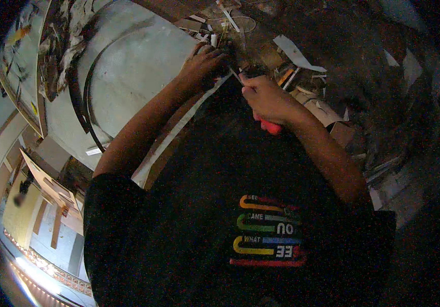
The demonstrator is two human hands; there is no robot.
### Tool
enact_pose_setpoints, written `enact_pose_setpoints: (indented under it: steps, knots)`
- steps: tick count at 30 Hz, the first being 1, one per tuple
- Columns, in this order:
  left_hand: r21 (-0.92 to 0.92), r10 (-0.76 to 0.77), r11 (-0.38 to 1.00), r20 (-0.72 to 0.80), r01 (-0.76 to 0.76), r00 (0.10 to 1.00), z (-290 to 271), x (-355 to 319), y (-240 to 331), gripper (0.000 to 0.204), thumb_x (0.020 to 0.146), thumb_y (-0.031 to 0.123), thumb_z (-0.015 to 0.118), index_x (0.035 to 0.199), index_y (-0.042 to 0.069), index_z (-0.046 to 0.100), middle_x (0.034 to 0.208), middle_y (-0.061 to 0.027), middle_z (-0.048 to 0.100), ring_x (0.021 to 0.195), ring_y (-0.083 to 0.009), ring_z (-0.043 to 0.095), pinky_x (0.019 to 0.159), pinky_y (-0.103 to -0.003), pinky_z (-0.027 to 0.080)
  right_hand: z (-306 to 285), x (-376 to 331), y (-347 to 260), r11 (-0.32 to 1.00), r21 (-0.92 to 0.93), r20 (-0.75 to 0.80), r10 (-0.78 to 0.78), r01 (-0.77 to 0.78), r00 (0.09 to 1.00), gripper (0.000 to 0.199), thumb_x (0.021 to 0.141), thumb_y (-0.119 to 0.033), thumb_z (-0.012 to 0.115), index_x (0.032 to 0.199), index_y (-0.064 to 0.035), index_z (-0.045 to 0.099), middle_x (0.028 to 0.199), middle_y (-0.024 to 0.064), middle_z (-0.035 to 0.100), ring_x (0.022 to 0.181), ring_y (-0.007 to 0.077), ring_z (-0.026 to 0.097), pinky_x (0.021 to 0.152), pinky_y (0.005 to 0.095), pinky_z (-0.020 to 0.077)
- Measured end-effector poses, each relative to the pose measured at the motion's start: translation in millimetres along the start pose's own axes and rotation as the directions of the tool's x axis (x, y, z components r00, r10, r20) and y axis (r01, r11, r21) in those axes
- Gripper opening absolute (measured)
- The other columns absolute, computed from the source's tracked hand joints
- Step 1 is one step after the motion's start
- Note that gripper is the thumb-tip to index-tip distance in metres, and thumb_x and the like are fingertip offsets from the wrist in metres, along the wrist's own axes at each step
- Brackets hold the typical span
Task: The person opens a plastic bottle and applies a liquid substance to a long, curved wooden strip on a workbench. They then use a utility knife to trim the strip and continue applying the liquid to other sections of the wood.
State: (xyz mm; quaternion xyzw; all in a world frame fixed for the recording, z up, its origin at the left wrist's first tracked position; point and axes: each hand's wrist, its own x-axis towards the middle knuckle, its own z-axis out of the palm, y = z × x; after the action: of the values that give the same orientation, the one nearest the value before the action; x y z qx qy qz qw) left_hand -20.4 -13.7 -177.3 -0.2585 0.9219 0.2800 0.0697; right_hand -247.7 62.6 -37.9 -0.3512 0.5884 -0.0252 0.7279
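My right hand (272,101) is closed around a hand tool with a red handle (270,126). The handle's end sticks out below my fist, and a thin pale shaft (235,73) points away toward my left hand; its exact kind is too dark to tell. At the far corner of a pale greenish board (143,66), my left hand (205,64) has its fingers curled over the edge. Whatever they grip there is hidden in shadow. The tip of the shaft lies close to these fingers, and I cannot see whether it touches anything.
Scraps, including a bent white piece (297,53), lie on the dark floor beyond my right hand. A cardboard box (341,134) sits right of my forearm. A dark curved strip (89,82) rests on the board. Lower left, a wooden panel (51,181) stands near lights.
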Motion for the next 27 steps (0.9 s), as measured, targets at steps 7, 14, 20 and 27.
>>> enact_pose_setpoints:
  steps: [7,14,20,27]
  knots:
    - [0.151,0.146,0.982,-0.242,-0.111,0.959,8.8,4.8,-0.6,0.085,0.073,0.026,0.085,0.148,0.013,0.049,0.159,-0.0144,0.040,0.146,-0.0380,0.038,0.120,-0.058,0.028,1.6,18.1,-13.9,0.999,-0.034,-0.010,0.020,-0.021,1.000,0.044,0.105,-0.020,0.045,0.140,0.0051,0.053,0.063,0.0069,0.060,0.050,0.0163,0.062,0.048,0.0366,0.0527]
    - [0.180,0.044,0.983,-0.134,-0.020,0.990,-10.5,14.1,10.7,0.100,0.074,0.029,0.085,0.159,0.013,0.035,0.165,-0.0158,0.028,0.146,-0.0414,0.035,0.111,-0.057,0.040,-3.7,30.1,-0.7,0.985,-0.105,0.014,-0.134,0.135,0.991,0.032,0.099,-0.022,0.049,0.097,0.0066,0.063,0.061,0.0115,0.062,0.050,0.0227,0.065,0.048,0.0403,0.0525]
    - [0.198,0.015,0.980,-0.126,0.010,0.992,-17.6,7.3,11.6,0.097,0.078,0.026,0.082,0.160,0.011,0.032,0.162,-0.0151,0.034,0.143,-0.0390,0.039,0.109,-0.056,0.042,11.8,72.5,28.8,0.997,-0.076,-0.128,-0.041,0.032,0.991,0.031,0.097,-0.022,0.051,0.093,0.0056,0.063,0.064,0.0140,0.063,0.052,0.0255,0.066,0.051,0.0415,0.0539]
    - [0.088,-0.023,0.996,-0.112,0.033,0.993,-33.6,-7.4,25.4,0.104,0.077,0.027,0.085,0.161,0.010,0.027,0.158,-0.0212,0.035,0.144,-0.0404,0.038,0.112,-0.055,0.039,-33.8,14.6,32.8,0.994,0.078,-0.104,0.080,-0.072,0.991,0.046,0.100,-0.025,0.049,0.137,0.0027,0.047,0.066,0.0110,0.064,0.052,0.0205,0.063,0.051,0.0383,0.0532]
